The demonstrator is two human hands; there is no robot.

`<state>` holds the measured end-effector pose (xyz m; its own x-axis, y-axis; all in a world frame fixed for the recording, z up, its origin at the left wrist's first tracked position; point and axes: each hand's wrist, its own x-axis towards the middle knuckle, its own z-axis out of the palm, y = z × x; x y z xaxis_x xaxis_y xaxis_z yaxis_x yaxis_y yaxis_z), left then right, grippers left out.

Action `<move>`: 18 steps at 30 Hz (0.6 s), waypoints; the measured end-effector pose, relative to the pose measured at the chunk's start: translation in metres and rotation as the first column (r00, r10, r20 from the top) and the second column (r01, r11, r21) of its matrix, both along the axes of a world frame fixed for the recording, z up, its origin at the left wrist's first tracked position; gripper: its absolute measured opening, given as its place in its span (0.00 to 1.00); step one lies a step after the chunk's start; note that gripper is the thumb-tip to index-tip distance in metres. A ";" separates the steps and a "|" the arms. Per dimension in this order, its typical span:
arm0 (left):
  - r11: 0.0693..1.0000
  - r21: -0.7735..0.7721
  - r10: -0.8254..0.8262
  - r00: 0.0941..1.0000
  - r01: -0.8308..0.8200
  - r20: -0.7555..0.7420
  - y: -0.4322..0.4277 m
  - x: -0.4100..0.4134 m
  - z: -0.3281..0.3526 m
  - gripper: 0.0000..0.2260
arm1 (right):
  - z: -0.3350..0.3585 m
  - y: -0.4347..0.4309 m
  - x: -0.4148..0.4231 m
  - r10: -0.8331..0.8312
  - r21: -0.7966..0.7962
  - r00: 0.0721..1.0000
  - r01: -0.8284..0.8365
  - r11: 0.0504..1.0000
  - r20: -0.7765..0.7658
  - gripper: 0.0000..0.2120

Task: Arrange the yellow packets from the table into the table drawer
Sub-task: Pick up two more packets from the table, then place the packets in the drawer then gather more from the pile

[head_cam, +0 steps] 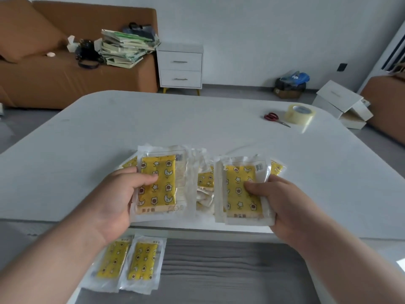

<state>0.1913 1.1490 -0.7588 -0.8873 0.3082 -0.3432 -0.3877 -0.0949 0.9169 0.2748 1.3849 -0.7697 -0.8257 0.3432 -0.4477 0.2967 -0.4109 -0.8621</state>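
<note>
My left hand [116, 200] grips a yellow packet [162, 183] in a clear wrapper, thumb on top, just above the near edge of the white table [197, 123]. My right hand [278, 202] grips a second stack of yellow packets [238, 194] the same way. Between and behind them a loose pile of packets [205, 183] lies on the table. Below the table edge the open drawer [219, 270] has a grey wood-grain floor. Two yellow packets [140, 263] lie side by side at its left end.
Red-handled scissors [275, 118] and a roll of clear tape [299, 114] lie at the table's far right. Beyond the table stand a brown sofa [43, 71] with stacked papers, a white nightstand [180, 66] and white boxes [341, 104] on the floor.
</note>
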 end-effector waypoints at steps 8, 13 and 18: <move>1.000 -0.016 0.018 0.998 -0.018 0.057 -0.052 0.051 0.000 0.08 | 0.012 -0.041 0.040 0.044 -0.007 0.997 -0.043 0.999 0.063 0.12; 0.994 -0.103 0.043 0.996 -0.035 0.083 -0.064 0.072 -0.014 0.07 | 0.002 -0.048 0.066 0.056 -0.021 0.992 -0.054 0.998 0.109 0.11; 0.973 -0.229 0.002 0.992 0.028 0.127 -0.052 0.091 -0.042 0.07 | -0.015 -0.043 0.085 0.064 -0.009 0.987 -0.063 0.998 0.146 0.10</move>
<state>0.2827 1.0972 -0.8006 -0.8289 0.2193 -0.5146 -0.5009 0.1182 0.8574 0.3599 1.3420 -0.7848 -0.7714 0.2899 -0.5664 0.4450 -0.3906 -0.8059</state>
